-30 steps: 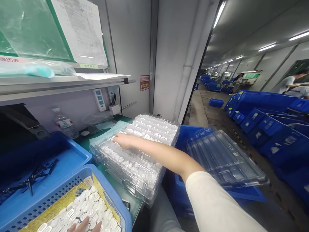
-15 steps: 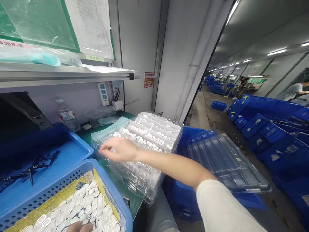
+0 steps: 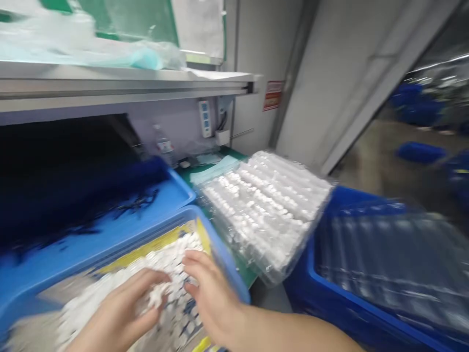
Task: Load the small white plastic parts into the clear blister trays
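Back from the clear plastic tray (image 3: 264, 215), the right hand (image 3: 212, 298) now sits beside the left hand (image 3: 117, 313) over the blue basket (image 3: 223, 259), both dipping into a heap of small white pieces (image 3: 164, 259) on yellow-edged paper (image 3: 146, 249). Fingers on both hands curve into the heap, but motion blur hides whether either grip is clenched on pieces; that cannot be told. The tray, filled with rows of white pieces, rests on the green tabletop (image 3: 245, 274) just beside the basket. To its right, another clear tray (image 3: 388, 254) lies on a dark blue bin (image 3: 311, 278).
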Available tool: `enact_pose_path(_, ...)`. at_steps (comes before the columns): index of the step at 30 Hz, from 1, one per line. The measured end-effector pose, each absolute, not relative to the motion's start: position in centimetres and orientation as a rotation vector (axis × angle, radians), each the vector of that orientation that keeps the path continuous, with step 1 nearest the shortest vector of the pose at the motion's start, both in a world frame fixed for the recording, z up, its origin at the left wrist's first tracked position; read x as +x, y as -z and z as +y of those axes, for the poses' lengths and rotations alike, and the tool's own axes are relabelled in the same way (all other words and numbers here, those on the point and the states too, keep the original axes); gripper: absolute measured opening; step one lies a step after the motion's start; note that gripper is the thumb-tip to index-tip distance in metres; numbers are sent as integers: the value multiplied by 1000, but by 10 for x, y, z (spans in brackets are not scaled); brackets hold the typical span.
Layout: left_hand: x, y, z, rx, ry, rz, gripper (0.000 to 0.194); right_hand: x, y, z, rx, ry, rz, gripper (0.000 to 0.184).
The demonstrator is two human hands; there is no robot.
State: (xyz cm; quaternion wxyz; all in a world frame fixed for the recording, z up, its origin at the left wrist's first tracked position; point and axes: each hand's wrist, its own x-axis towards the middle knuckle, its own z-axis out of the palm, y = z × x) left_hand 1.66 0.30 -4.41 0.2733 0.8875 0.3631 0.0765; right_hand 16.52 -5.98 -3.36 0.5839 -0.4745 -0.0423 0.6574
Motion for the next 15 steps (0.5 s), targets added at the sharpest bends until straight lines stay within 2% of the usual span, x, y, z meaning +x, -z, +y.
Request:
enact_pose_path(2,25,23,-9,2299,-238,926,16,160,39,-57,-884,-1729,110,14)
enact_pose_path(3,29,17,-12,2258,-254,924,17,159,40,-56,-770,-1827,164,14)
enact_pose_path(6,34,8,-12,2163,-341,991,20,159,40,-56,-600,-1945,182,20)
enact_pose_path(11,23,3,-2,2023,-477,1105,7,166,36,-60,-663,-1980,179,36)
enact_pose_path(15,19,-1,1,1975,-475,1179,11,169,35,-62,-655,-1993,176,43)
